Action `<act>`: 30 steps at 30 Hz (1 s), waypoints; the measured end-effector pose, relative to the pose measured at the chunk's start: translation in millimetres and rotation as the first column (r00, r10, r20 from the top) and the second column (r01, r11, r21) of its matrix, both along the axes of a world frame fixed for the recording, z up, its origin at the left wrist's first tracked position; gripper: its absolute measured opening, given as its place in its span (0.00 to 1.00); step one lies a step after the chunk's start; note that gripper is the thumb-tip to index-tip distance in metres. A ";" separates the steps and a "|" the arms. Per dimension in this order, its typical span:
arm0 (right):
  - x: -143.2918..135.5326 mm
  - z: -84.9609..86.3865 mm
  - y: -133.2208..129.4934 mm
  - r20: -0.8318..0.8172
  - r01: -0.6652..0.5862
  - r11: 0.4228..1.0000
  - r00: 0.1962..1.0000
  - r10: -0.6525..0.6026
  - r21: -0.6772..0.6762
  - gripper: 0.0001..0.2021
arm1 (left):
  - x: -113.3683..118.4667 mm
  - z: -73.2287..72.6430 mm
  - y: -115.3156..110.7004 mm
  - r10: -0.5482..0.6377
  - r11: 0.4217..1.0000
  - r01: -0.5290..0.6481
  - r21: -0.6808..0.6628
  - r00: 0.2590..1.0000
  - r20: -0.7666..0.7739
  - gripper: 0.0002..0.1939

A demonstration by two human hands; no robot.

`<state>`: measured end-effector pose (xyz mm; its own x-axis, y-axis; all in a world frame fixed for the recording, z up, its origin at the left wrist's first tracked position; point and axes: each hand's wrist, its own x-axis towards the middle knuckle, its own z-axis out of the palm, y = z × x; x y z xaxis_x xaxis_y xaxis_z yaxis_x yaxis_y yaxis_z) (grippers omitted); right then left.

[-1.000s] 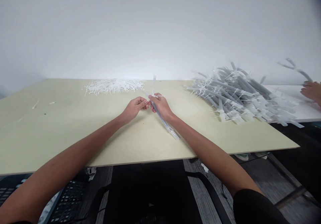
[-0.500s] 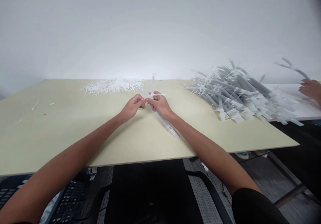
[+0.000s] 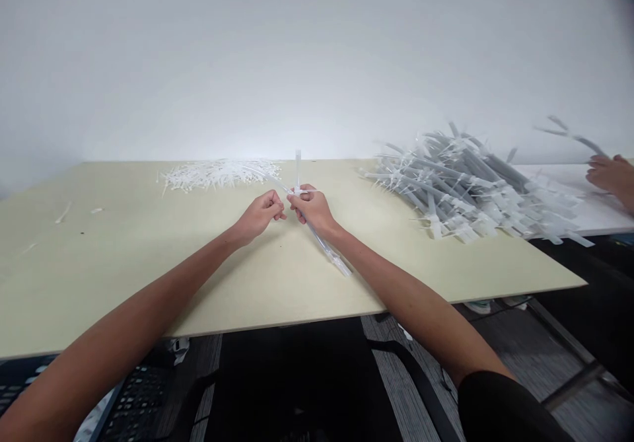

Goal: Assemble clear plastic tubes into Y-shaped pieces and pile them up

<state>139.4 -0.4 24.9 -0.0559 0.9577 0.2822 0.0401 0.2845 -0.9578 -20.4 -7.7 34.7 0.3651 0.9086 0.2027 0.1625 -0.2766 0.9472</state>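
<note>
Right hand (image 3: 313, 208) grips 1 branched tube (image 3: 324, 247); left hand (image 3: 261, 216) curled nearby.

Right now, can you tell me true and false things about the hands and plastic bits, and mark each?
1. The right hand holds a clear, branching plastic tube. True.
2. A heap of thin white plastic strips lies nearer the left hand than the right. True.
3. The left hand lies flat, fingers spread. False: its fingers are curled.
4. The strips lie on the floor. False: they lie on the pale yellow table.
5. Nobody else's hand is visible. False: another person's hand shows at the right edge.
</note>
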 end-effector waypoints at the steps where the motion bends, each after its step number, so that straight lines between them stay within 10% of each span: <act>1: 0.1 -0.6 0.9 0.003 0.012 1.000 1.000 -0.012 0.001 0.10 | -0.2 0.7 -0.7 -0.010 1.000 0.010 -0.008 1.000 -0.009 0.07; 30: -5.2 7.1 -13.5 0.077 -0.073 0.997 0.994 0.073 -0.003 0.13 | 6.2 -8.0 1.2 0.054 0.998 -0.055 0.000 0.985 0.166 0.16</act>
